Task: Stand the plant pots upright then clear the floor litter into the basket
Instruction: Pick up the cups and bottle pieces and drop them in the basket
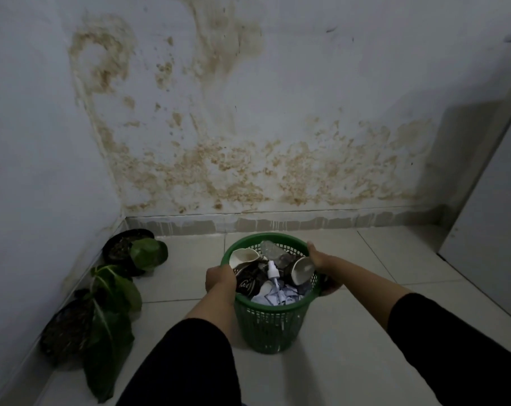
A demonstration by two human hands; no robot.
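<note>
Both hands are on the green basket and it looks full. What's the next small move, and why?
Probably lift the green plastic mesh basket straight up and carry it off. The left hand and right hand grip opposite sides of its rim, cups, a spray bottle and crumpled paper fill it, the two black plant pots stand by the wall, and no litter shows on the visible white tiled floor.

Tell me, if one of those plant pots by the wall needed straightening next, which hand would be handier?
Probably the left hand. Both plant pots stand along the wall on its side of the green basket, whereas the right hand grips the far rim and would have to cross over.
</note>
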